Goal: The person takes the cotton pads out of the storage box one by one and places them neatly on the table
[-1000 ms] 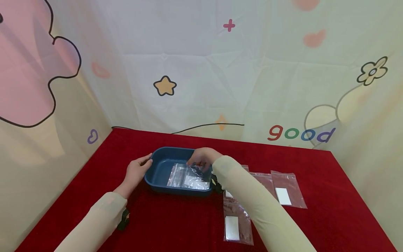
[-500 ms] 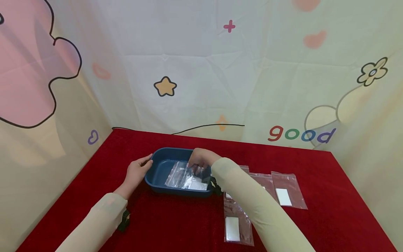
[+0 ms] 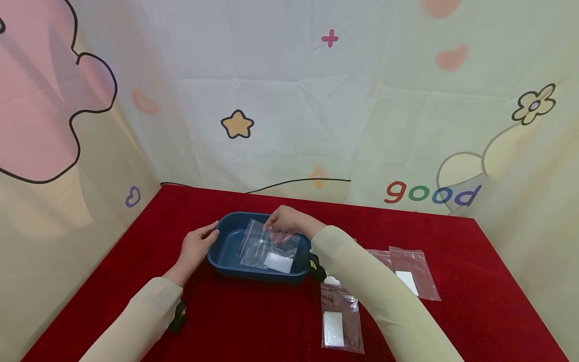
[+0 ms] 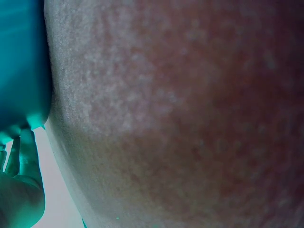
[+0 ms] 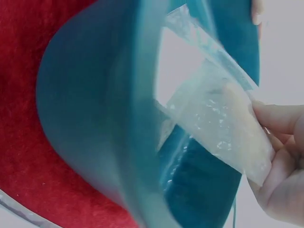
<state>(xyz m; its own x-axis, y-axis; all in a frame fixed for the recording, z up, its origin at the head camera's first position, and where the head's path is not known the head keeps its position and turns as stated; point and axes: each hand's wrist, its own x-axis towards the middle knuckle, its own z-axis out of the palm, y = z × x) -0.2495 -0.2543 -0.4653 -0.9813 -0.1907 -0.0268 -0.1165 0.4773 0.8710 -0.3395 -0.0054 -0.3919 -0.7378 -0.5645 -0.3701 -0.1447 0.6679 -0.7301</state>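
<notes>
A blue plastic basin stands on the table. My left hand holds its left rim; in the left wrist view the fingers of that hand lie against the basin's outer wall. My right hand is over the right side of the basin and pinches a clear zip bag by one end. Inside that bag is a white card. The right wrist view shows thumb and fingers on the bag's edge, with the bag slanting down into the basin. Something clear lies beneath it, partly hidden.
To the right on the red tablecloth lie several clear zip bags with white cards, such as a front bag and a far-right bag. My right sleeve hides some of them. A printed curtain hangs behind.
The right hand, earlier down among the bags in the basin, has risen slightly and lifts one end of a zip bag, which now lies flatter and spread out. The left hand stays on the rim.
</notes>
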